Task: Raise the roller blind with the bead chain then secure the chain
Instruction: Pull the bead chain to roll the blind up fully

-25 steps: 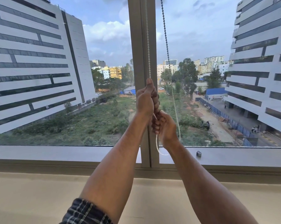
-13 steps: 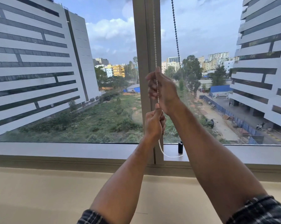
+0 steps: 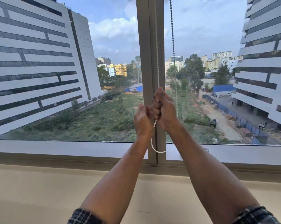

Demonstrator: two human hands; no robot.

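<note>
Bead chain (image 3: 157, 62) runs down the window mullion (image 3: 144, 46) into the right hand (image 3: 165, 109), fisted tight around it for a downward haul. Left hand (image 3: 142, 122) sits just below, fingers loosely curled beside the strand, seemingly ready to take over. The loop's slack hangs near the sill (image 3: 55, 147).

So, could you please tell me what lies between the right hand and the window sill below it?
In the head view, only the bead chain hangs there, looping from the right hand down in front of the window post, ending just above the sill.
</note>
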